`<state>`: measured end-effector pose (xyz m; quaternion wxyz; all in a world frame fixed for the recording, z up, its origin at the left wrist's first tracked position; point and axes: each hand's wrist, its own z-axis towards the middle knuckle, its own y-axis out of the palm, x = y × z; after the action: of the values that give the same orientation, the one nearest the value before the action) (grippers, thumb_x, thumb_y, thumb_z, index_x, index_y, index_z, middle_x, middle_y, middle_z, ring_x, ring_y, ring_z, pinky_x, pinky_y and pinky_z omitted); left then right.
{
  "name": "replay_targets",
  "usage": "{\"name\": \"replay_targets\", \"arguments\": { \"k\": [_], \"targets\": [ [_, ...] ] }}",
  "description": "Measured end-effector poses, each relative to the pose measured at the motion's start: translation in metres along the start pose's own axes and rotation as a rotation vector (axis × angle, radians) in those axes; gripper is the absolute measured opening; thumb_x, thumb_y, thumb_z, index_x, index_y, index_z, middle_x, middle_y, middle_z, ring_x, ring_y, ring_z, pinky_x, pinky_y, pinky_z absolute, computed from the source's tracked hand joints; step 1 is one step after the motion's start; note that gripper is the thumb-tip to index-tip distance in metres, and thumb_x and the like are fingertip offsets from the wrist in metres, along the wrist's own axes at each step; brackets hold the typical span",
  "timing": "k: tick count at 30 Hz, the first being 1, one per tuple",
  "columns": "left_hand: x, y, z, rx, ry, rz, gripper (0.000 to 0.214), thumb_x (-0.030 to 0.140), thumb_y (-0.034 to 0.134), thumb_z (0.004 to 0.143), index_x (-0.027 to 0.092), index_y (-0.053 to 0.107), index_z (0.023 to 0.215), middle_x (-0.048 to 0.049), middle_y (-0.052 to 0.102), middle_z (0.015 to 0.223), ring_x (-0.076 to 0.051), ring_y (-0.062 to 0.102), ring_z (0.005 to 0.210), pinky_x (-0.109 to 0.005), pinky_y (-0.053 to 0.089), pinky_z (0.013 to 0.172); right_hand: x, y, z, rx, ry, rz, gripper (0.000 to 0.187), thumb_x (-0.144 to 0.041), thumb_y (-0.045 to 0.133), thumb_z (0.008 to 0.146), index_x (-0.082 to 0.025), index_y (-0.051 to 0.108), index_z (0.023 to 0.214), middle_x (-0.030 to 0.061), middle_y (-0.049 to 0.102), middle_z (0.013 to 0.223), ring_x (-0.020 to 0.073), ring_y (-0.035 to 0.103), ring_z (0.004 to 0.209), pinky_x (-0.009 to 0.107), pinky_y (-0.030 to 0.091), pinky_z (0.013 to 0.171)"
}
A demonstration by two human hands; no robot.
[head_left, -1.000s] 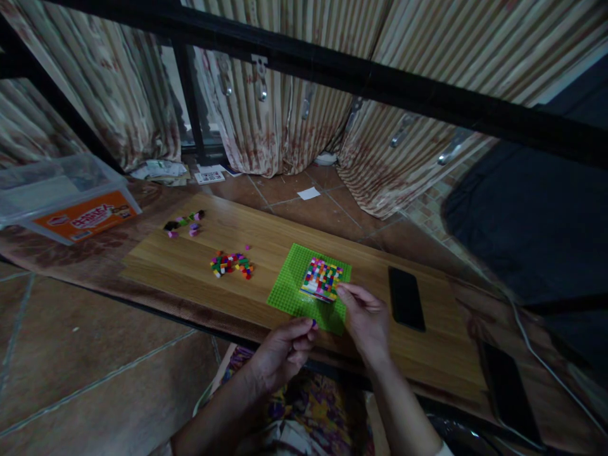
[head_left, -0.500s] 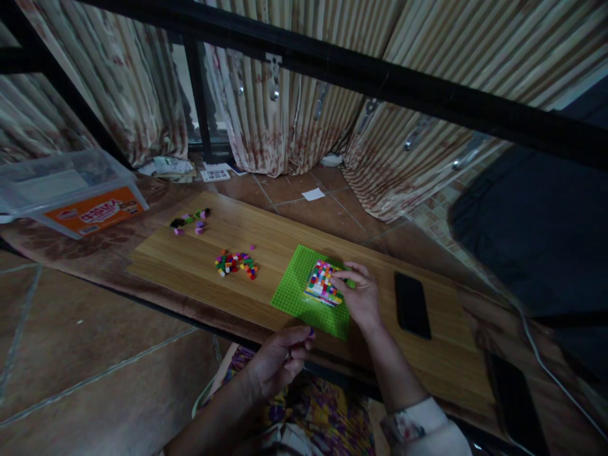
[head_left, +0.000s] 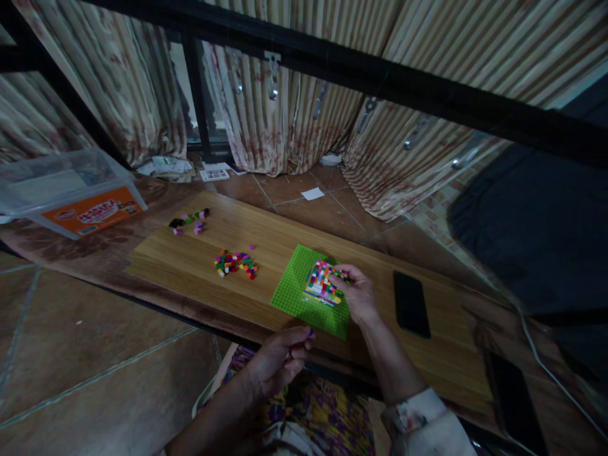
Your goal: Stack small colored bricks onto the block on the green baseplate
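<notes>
A green studded baseplate point(head_left: 294, 294) lies on a wooden board point(head_left: 199, 263). On it stands a square block of many-coloured small bricks point(head_left: 323, 282). My right hand point(head_left: 358, 292) rests at the block's right edge, fingers pinched against its far right corner. My left hand point(head_left: 280, 359) hovers at the board's near edge, fingers curled, pinching a small purple brick point(head_left: 311, 331). A loose pile of coloured bricks point(head_left: 235, 263) sits left of the baseplate.
A few purple, green and black bricks point(head_left: 190, 221) lie at the board's far left. A black phone point(head_left: 411, 304) lies right of the baseplate, another phone point(head_left: 515, 396) further right. A clear plastic box with an orange label point(head_left: 71, 196) stands at the left. Curtains hang behind.
My right hand moved from the block's near right corner up along its right edge to the far corner. My left hand dropped slightly toward me, still pinching the purple brick.
</notes>
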<state>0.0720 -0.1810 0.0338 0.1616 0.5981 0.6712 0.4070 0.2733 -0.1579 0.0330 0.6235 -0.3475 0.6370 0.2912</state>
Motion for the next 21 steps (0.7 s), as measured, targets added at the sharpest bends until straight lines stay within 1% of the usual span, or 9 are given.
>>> {"name": "replay_targets", "arguments": {
  "k": [3, 6, 8, 10, 11, 13, 15, 17, 21],
  "targets": [
    [0.0, 0.003, -0.001, -0.009, -0.007, -0.012, 0.011, 0.018, 0.067, 0.074, 0.009, 0.06, 0.075, 0.0014, 0.051, 0.064, 0.002, 0.029, 0.041, -0.011, 0.013, 0.033, 0.0, 0.0, 0.0, -0.006, -0.016, -0.018, 0.031, -0.036, 0.079, 0.055, -0.022, 0.069, 0.08, -0.002, 0.066, 0.074, 0.0146, 0.058, 0.065, 0.026, 0.046, 0.061],
    [0.002, 0.007, -0.005, -0.023, 0.0, -0.02, 0.01, 0.016, 0.066, 0.074, 0.009, 0.059, 0.076, 0.0013, 0.05, 0.064, 0.002, 0.029, 0.041, -0.011, 0.014, 0.033, 0.0, -0.002, -0.004, -0.001, -0.024, -0.021, 0.036, -0.037, 0.078, 0.057, -0.022, 0.069, 0.088, -0.0004, 0.068, 0.081, 0.0159, 0.06, 0.068, 0.028, 0.049, 0.064],
    [0.005, 0.008, -0.008, -0.017, 0.016, -0.02, 0.009, 0.016, 0.065, 0.075, 0.008, 0.06, 0.078, 0.0012, 0.05, 0.065, 0.002, 0.03, 0.041, -0.011, 0.014, 0.033, -0.003, -0.005, -0.011, 0.035, -0.086, -0.045, 0.037, -0.038, 0.076, 0.062, -0.022, 0.068, 0.095, 0.0019, 0.069, 0.09, 0.0175, 0.062, 0.076, 0.031, 0.05, 0.07],
    [0.006, 0.009, -0.01, -0.012, 0.026, -0.022, 0.009, 0.015, 0.064, 0.076, 0.008, 0.061, 0.08, 0.0012, 0.05, 0.066, 0.002, 0.03, 0.042, -0.01, 0.015, 0.033, -0.01, -0.008, -0.025, 0.078, -0.176, -0.092, 0.031, -0.038, 0.07, 0.07, -0.022, 0.068, 0.096, 0.0037, 0.069, 0.095, 0.0184, 0.063, 0.082, 0.032, 0.049, 0.075],
    [0.007, 0.009, -0.01, -0.012, 0.029, -0.023, 0.009, 0.015, 0.064, 0.076, 0.007, 0.061, 0.08, 0.0012, 0.05, 0.066, 0.002, 0.029, 0.042, -0.01, 0.015, 0.033, -0.014, -0.01, -0.034, 0.077, -0.213, -0.123, 0.026, -0.037, 0.067, 0.074, -0.022, 0.068, 0.094, 0.0042, 0.069, 0.094, 0.0184, 0.063, 0.084, 0.032, 0.049, 0.076],
    [0.007, 0.011, -0.01, -0.021, 0.032, -0.023, 0.009, 0.014, 0.062, 0.077, 0.006, 0.062, 0.082, 0.0013, 0.049, 0.065, 0.002, 0.029, 0.041, -0.01, 0.015, 0.033, -0.023, -0.011, -0.054, 0.001, -0.26, -0.192, 0.018, -0.035, 0.061, 0.08, -0.022, 0.069, 0.09, 0.0039, 0.069, 0.092, 0.018, 0.063, 0.085, 0.031, 0.048, 0.078],
    [0.007, 0.012, -0.01, -0.038, 0.033, -0.022, 0.009, 0.014, 0.061, 0.078, 0.006, 0.062, 0.083, 0.0014, 0.049, 0.065, 0.002, 0.029, 0.042, -0.01, 0.016, 0.034, -0.03, -0.011, -0.075, -0.132, -0.287, -0.28, 0.017, -0.032, 0.058, 0.084, -0.023, 0.07, 0.091, 0.0033, 0.068, 0.092, 0.0176, 0.062, 0.087, 0.031, 0.047, 0.08],
    [0.008, 0.014, -0.01, -0.068, 0.031, -0.019, 0.009, 0.014, 0.062, 0.078, 0.007, 0.062, 0.083, 0.0012, 0.05, 0.066, 0.002, 0.03, 0.042, -0.01, 0.017, 0.034, -0.034, -0.01, -0.092, -0.22, -0.294, -0.339, 0.017, -0.03, 0.056, 0.085, -0.025, 0.069, 0.094, 0.003, 0.067, 0.095, 0.0174, 0.061, 0.09, 0.031, 0.046, 0.082],
    [0.01, 0.018, -0.013, -0.123, 0.033, 0.009, 0.007, 0.014, 0.064, 0.076, 0.008, 0.062, 0.079, 0.0007, 0.051, 0.068, 0.002, 0.031, 0.044, -0.01, 0.018, 0.035, -0.033, -0.007, -0.108, -0.298, -0.268, -0.35, 0.017, -0.029, 0.056, 0.086, -0.026, 0.068, 0.098, 0.0029, 0.065, 0.095, 0.0169, 0.061, 0.091, 0.031, 0.047, 0.082]
  ]
}}
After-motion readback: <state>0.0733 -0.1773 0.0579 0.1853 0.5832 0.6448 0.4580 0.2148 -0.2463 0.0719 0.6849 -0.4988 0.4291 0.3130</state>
